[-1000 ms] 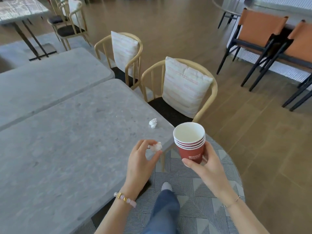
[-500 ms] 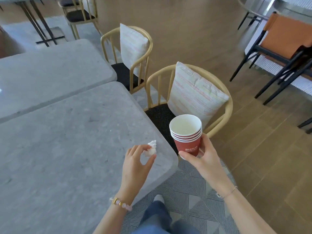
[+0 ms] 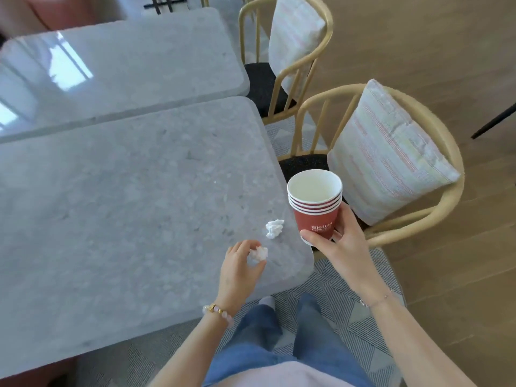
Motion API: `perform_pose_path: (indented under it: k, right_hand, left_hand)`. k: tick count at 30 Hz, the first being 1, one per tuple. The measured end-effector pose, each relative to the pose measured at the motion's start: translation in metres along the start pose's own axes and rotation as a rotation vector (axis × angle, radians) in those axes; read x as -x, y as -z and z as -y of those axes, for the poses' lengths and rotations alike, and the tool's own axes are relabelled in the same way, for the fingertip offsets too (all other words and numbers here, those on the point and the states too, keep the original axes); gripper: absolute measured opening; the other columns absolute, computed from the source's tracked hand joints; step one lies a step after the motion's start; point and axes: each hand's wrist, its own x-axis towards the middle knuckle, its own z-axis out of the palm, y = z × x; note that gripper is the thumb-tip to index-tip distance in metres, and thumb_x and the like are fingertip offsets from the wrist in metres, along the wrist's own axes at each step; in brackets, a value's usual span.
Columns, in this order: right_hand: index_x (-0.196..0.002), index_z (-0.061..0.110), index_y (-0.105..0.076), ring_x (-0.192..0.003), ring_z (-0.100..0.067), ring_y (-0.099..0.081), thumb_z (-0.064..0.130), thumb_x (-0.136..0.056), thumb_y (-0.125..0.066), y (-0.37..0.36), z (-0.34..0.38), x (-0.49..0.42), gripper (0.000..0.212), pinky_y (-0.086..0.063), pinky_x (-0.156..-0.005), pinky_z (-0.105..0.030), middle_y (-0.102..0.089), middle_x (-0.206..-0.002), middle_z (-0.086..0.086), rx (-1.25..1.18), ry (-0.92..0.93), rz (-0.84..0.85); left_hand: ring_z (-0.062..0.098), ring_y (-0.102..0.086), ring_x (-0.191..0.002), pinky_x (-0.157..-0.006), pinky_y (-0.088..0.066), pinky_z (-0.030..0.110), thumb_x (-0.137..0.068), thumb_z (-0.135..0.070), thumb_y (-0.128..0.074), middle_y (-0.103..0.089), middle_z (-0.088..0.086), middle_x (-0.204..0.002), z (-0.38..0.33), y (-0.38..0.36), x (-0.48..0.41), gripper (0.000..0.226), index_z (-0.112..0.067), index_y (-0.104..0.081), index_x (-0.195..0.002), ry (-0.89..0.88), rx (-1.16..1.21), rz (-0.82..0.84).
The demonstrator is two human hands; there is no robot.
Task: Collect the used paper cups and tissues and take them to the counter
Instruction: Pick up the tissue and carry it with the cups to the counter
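Note:
My right hand (image 3: 339,241) grips a stack of several nested red paper cups (image 3: 315,203), upright, just off the right edge of the grey stone table (image 3: 125,205). The top cup looks empty and white inside. My left hand (image 3: 241,268) hovers over the table's near right corner with a small crumpled white tissue (image 3: 258,253) pinched in its fingertips. A second crumpled tissue (image 3: 274,228) lies on the table a little beyond my left hand, close to the cups.
A wooden chair (image 3: 391,219) with a striped cushion (image 3: 388,169) stands right behind the cups. Another cushioned chair (image 3: 282,65) sits further back, beside a second grey table (image 3: 120,68). A patterned rug (image 3: 349,297) and wooden floor lie to the right.
The view has tilted down and closer to the table. My left hand, still holding its tissue, has come nearer the second tissue. The cup stack stays in my right hand.

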Motion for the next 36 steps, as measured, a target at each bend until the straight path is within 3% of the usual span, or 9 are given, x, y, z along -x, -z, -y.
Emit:
perform_pose_path:
  k: [4, 9, 14, 17, 19, 22, 27, 36]
  right_hand:
    - [-0.125, 0.020, -0.049, -0.105, -0.006, -0.062, 0.009, -0.070, -0.081, 0.013, -0.001, -0.014, 0.065, -0.050, -0.087, -0.021, -0.062, -0.116, 0.005, 0.021, -0.009, 0.083]
    - [-0.125, 0.020, -0.048, -0.105, -0.004, -0.061, 0.010, -0.070, -0.081, 0.035, -0.002, -0.026, 0.065, -0.050, -0.086, -0.017, -0.062, -0.117, 0.006, 0.066, -0.012, 0.156]
    - [-0.127, 0.016, -0.048, -0.107, -0.008, -0.061, 0.009, -0.071, -0.081, 0.046, -0.003, -0.036, 0.065, -0.051, -0.088, -0.020, -0.062, -0.118, 0.002, 0.063, -0.025, 0.223]
    - [-0.125, 0.017, -0.049, -0.105, -0.005, -0.061, 0.009, -0.070, -0.081, 0.050, -0.004, -0.041, 0.064, -0.051, -0.088, -0.018, -0.062, -0.117, 0.005, 0.049, -0.016, 0.234]
    - [-0.125, 0.020, -0.049, -0.105, -0.004, -0.061, 0.009, -0.071, -0.081, 0.052, -0.005, -0.043, 0.064, -0.050, -0.086, -0.015, -0.062, -0.116, 0.006, 0.050, -0.014, 0.246]
    - [-0.126, 0.020, -0.048, -0.108, -0.007, -0.061, 0.010, -0.071, -0.081, 0.055, -0.007, -0.046, 0.065, -0.050, -0.087, -0.020, -0.062, -0.118, 0.004, 0.052, -0.019, 0.263]
    - [-0.127, 0.017, -0.048, -0.108, -0.010, -0.061, 0.008, -0.071, -0.081, 0.058, -0.010, -0.048, 0.066, -0.050, -0.087, -0.020, -0.062, -0.119, 0.002, 0.044, -0.011, 0.274]
    - [-0.125, 0.020, -0.049, -0.106, -0.006, -0.061, 0.011, -0.071, -0.081, 0.059, -0.008, -0.046, 0.064, -0.050, -0.085, -0.015, -0.062, -0.117, 0.005, 0.037, -0.012, 0.252]
  left_hand:
    - [0.015, -0.053, -0.090, -0.072, -0.034, 0.015, -0.077, -0.010, -0.073, -0.059, -0.009, -0.096, -0.013, -0.015, -0.001, 0.036, -0.016, -0.058, -0.109, 0.081, 0.069, -0.074]
    - [0.014, -0.051, -0.089, -0.070, -0.031, 0.002, -0.073, -0.005, -0.072, -0.058, -0.010, -0.094, -0.025, -0.030, -0.005, 0.040, -0.015, -0.058, -0.109, 0.164, 0.106, -0.111]
    - [0.008, -0.046, -0.088, -0.066, -0.033, 0.006, -0.075, -0.012, -0.071, -0.051, -0.026, -0.086, -0.026, -0.041, 0.001, 0.037, -0.027, -0.057, -0.106, 0.202, 0.073, -0.185]
    - [0.008, -0.045, -0.095, -0.068, -0.033, 0.009, -0.074, -0.014, -0.072, -0.053, -0.022, -0.092, -0.025, -0.043, 0.001, 0.042, -0.026, -0.055, -0.111, 0.206, 0.048, -0.208]
    - [0.013, -0.045, -0.100, -0.077, -0.036, 0.015, -0.072, -0.013, -0.075, -0.057, -0.012, -0.102, -0.024, -0.042, 0.001, 0.051, -0.021, -0.054, -0.118, 0.189, 0.011, -0.211]
    - [0.018, -0.043, -0.108, -0.090, -0.035, 0.023, -0.067, -0.014, -0.080, -0.054, -0.002, -0.117, -0.019, -0.034, 0.003, 0.067, -0.016, -0.050, -0.127, 0.166, -0.049, -0.177]
    - [0.019, -0.040, -0.119, -0.099, -0.031, 0.024, -0.063, -0.018, -0.083, -0.049, -0.002, -0.129, -0.008, -0.017, 0.003, 0.082, -0.018, -0.043, -0.135, 0.129, -0.096, -0.134]
    - [0.020, -0.035, -0.132, -0.110, -0.029, 0.038, -0.060, -0.034, -0.086, -0.038, -0.004, -0.146, -0.010, -0.011, -0.032, 0.098, -0.023, -0.034, -0.143, -0.146, -0.285, 0.156]
